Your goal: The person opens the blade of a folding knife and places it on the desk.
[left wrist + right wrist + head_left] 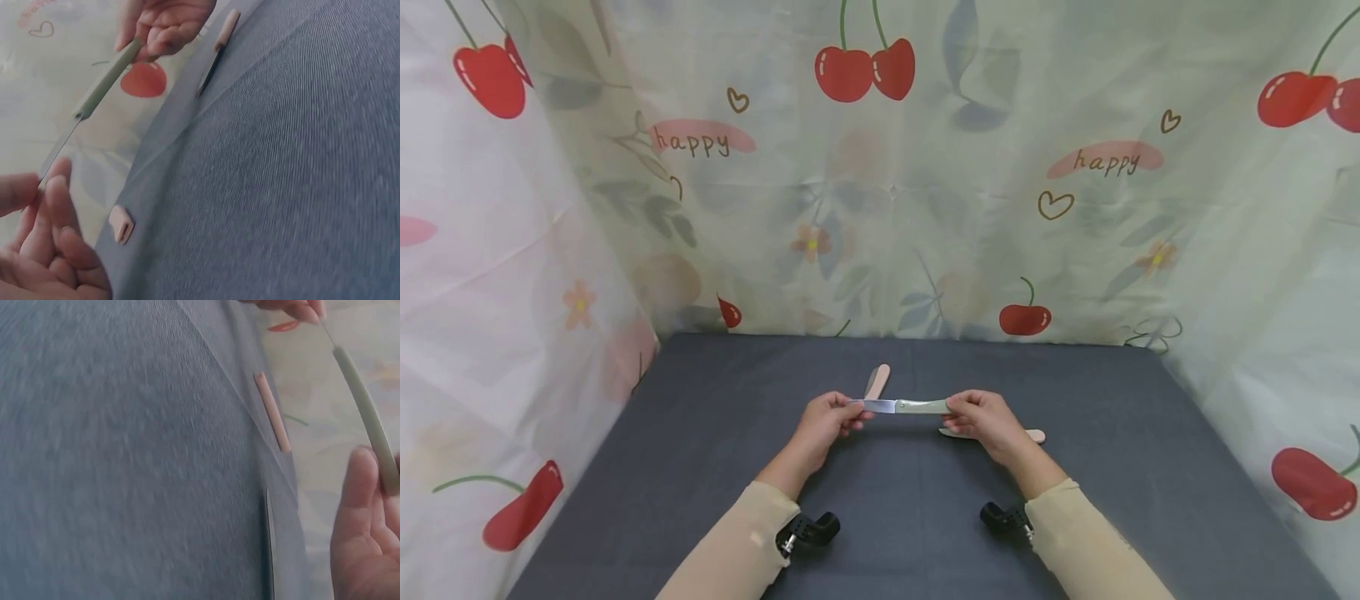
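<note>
— Please, where is the open green knife (pixel 901 407)?
— Above the table (pixel 895 517), short of its far edge; the left hand (pixel 827 425) pinches its blade (pixel 880 406), the right hand (pixel 988 421) its handle (pixel 925 407).

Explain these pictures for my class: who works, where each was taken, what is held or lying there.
No robot: a person uses bare hands. The wide picture comes from a head-worn camera, the close-ups from left and right wrist cameras. The left hand pinches the blade of a green-handled knife; the right hand grips its handle. A pink-handled knife, seemingly partly folded, lies on the cloth farther back; another pink-handled knife, open, lies partly hidden by the right hand in the wide picture.
</note>
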Tool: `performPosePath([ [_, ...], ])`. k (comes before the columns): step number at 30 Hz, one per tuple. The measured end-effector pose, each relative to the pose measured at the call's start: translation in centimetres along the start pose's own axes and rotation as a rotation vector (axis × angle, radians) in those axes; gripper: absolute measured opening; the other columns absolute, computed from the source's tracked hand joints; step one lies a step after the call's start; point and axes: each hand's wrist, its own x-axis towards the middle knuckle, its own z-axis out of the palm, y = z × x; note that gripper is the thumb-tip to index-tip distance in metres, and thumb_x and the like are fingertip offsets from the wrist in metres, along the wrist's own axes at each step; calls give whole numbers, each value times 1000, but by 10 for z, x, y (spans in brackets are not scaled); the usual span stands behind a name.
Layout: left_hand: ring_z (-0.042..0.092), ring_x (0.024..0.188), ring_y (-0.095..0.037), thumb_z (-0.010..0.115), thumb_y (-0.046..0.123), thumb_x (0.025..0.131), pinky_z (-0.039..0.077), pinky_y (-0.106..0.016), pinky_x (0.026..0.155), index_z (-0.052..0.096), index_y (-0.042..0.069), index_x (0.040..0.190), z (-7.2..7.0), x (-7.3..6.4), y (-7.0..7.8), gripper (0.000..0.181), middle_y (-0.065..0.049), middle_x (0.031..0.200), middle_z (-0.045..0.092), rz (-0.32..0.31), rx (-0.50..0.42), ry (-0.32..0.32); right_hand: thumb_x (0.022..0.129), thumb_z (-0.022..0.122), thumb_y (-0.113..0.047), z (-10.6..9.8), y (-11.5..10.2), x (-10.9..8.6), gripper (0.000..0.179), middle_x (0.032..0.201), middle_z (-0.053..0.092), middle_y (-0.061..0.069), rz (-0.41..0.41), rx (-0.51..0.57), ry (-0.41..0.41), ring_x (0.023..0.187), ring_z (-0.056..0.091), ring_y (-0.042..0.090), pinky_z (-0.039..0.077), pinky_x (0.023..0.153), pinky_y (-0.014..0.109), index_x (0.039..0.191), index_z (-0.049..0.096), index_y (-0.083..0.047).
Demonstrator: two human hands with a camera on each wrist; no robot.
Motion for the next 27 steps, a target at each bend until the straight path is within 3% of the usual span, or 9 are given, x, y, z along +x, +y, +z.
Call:
performPosePath([
  [6, 60, 62, -8, 67, 11, 96, 39, -29, 62, 59, 5, 87, -7, -1, 1, 13, -11, 84, 76, -28, 47, -110, 99, 63, -8, -12, -1, -3, 19, 85, 70, 12, 9, -88, -132, 74, 67, 13, 56, 69, 27, 105, 64, 10],
  [11, 58, 61, -6, 65, 9, 95, 38, -26, 60, 57, 7, 85, -13, -3, 4, 13, -2, 80, 75, -57, 99, -210, 98, 64, -10, -17, -1, -5, 25, 87, 71, 15, 24, -153, -182, 73, 66, 13, 56, 69, 26, 108, 64, 13],
  [16, 58, 62, -7, 63, 9, 96, 39, -26, 60, 59, 7, 85, -19, -4, 6, 12, -3, 81, 76, -73, 135, -286, 98, 65, -10, -20, -3, -7, 28, 88, 71, 15, 41, -173, -222, 74, 66, 14, 56, 68, 27, 110, 63, 15],
  [21, 58, 62, -7, 63, 9, 97, 40, -25, 61, 60, 7, 84, -21, -4, 5, 13, -3, 81, 75, -72, 158, -320, 98, 63, -8, -22, -4, -9, 22, 89, 71, 16, 56, -162, -260, 74, 67, 14, 56, 68, 26, 107, 64, 12],
  [27, 57, 64, -9, 66, 12, 96, 41, -26, 61, 60, 6, 86, -20, -1, 1, 13, -3, 82, 75, -54, 193, -308, 99, 64, -10, -24, 2, -8, 20, 89, 71, 13, 68, -147, -254, 75, 67, 14, 56, 69, 26, 106, 65, 8],
])
